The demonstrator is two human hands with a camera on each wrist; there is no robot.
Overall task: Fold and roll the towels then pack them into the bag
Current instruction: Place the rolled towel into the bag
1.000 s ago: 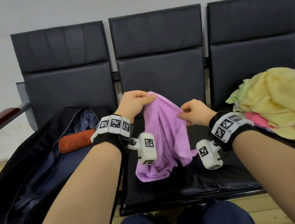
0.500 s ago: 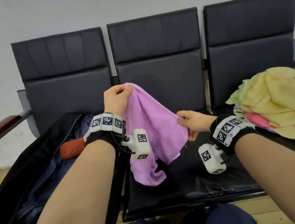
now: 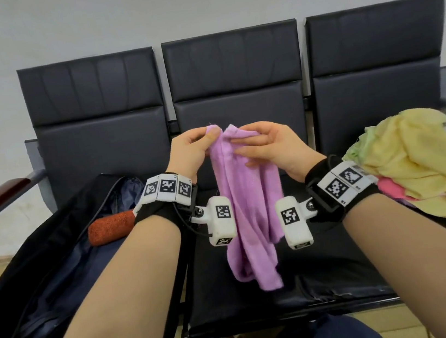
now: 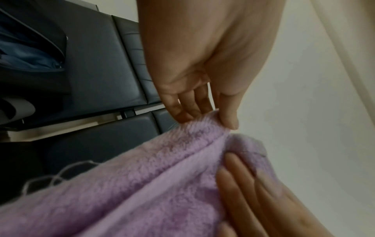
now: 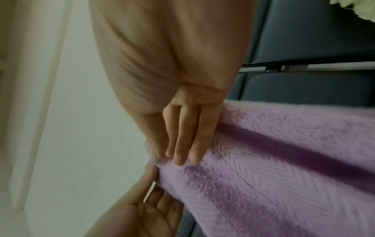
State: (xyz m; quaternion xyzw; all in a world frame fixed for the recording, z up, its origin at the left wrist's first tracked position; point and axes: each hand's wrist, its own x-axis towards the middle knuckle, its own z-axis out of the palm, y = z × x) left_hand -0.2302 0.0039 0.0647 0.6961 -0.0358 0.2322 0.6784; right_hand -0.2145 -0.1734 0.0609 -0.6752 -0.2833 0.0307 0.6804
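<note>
While I hold the purple towel (image 3: 250, 208) up over the mid seat (image 3: 304, 286), L hand (image 3: 189, 152) & R hand (image 3: 268, 145) each pinching a top corner, corners nearly touching, orange roll (image 3: 109, 227) in bag (image 3: 43, 265).

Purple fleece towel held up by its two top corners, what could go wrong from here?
1. The purple fleece towel hangs bunched and twisted below the left hand and right hand, so a fold made now may come out uneven.
2. Each hand's grip is only a fingertip pinch at a corner; one may slip.
</note>
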